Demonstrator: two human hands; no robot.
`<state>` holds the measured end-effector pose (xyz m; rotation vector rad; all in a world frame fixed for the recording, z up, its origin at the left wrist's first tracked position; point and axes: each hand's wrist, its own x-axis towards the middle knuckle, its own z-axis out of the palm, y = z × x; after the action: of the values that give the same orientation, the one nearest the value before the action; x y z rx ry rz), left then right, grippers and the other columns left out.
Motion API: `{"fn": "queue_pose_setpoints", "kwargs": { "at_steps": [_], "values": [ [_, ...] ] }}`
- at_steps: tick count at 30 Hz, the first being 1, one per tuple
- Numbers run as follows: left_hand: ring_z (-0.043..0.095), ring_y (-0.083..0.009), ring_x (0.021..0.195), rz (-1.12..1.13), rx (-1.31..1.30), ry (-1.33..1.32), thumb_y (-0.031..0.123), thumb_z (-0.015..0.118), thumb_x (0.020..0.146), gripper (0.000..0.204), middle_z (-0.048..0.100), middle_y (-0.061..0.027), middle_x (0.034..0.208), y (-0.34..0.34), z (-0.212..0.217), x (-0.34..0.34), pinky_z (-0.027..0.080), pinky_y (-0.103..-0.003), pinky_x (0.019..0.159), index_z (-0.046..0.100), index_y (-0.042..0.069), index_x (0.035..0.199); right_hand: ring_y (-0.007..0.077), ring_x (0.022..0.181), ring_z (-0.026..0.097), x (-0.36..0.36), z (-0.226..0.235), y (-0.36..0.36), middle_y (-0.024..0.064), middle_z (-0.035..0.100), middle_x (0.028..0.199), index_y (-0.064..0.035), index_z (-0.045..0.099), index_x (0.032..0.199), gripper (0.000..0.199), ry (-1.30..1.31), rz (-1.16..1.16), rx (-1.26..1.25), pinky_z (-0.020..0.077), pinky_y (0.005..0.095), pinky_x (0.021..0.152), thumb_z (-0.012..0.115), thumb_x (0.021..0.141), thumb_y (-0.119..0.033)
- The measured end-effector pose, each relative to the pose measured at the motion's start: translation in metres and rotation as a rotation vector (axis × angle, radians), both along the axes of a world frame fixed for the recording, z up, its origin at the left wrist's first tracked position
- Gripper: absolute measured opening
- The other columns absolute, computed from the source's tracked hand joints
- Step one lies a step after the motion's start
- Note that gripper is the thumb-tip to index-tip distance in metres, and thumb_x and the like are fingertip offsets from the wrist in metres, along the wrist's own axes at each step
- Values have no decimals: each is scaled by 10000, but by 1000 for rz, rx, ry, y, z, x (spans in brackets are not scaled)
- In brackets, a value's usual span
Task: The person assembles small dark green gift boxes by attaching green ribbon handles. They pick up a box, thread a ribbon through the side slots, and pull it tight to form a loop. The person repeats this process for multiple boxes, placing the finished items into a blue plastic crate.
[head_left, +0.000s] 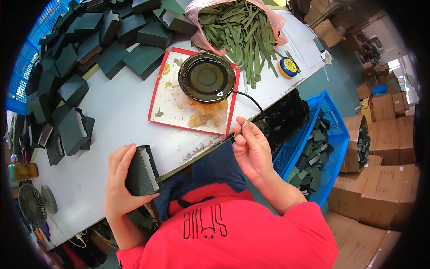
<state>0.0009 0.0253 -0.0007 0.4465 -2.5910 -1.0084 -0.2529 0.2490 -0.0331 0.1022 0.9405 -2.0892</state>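
Two hands at work, low in the frame. Left hand [120,179] is wrapped around a dark green box [141,171], fingers curled over its far side, thumb under the near edge, holding it upright at the desk [116,112] edge, lower left of centre. Right hand [251,148], just right of centre, has thumb and forefinger pressed together on the end of a green ribbon strip [197,162], which runs taut along the desk edge from that pinch down-left to the box.

Moving outward: above the right hand sits a red-rimmed white tray [179,107], smeared with amber glue, and on it a round black glue pot [207,77] with a black cord [248,97] trailing right. At top centre, a pink bag [197,18] spills green ribbon strips [242,31], a yellow tape roll [289,66] beside them. Upper left is heaped with more dark green boxes [89,49]. To the right, below the desk, a blue crate [331,134] holds green pieces, with brown cartons [380,179] stacked beyond.
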Motion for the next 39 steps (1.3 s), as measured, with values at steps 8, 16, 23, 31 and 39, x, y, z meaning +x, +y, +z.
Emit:
{"fn": "queue_pose_setpoints", "kwargs": {
  "at_steps": [8,16,23,31,39],
  "values": [
    [504,-408,1253,-62,-47,-17,223,919,542,967,546,-155,1412,10,10,-22,466,-490,1035,543,10,1407,108,597,603,-20,14,-18,64,675,842,20,637,1166,251,376,174,189,499,239,527,631,1038,-195],
    [505,-402,1235,-151,-30,30,198,916,533,940,547,-144,1402,17,12,-40,481,-495,1014,558,23,1384,65,530,550,-44,16,-37,27,648,754,14,652,1043,236,493,224,302,458,217,493,711,986,-208],
    [503,-404,1237,-160,-16,38,188,921,527,947,543,-145,1408,18,12,-42,484,-497,1009,557,38,1388,46,495,508,-43,11,-46,6,622,712,-8,652,986,226,497,182,331,411,206,442,723,972,-222],
    [498,-398,1248,-173,-33,33,225,938,480,1016,541,-163,1402,17,9,-40,452,-488,1040,546,-13,1386,45,468,457,-47,10,-50,-5,591,675,-60,610,886,213,433,219,315,342,212,420,721,968,-221],
    [496,-398,1264,-179,-23,69,220,936,494,1026,540,-163,1420,14,7,-40,441,-490,1054,523,1,1408,48,487,451,-39,19,-35,-8,583,686,-62,609,910,161,382,219,266,346,215,458,704,966,-179]
  ]
}}
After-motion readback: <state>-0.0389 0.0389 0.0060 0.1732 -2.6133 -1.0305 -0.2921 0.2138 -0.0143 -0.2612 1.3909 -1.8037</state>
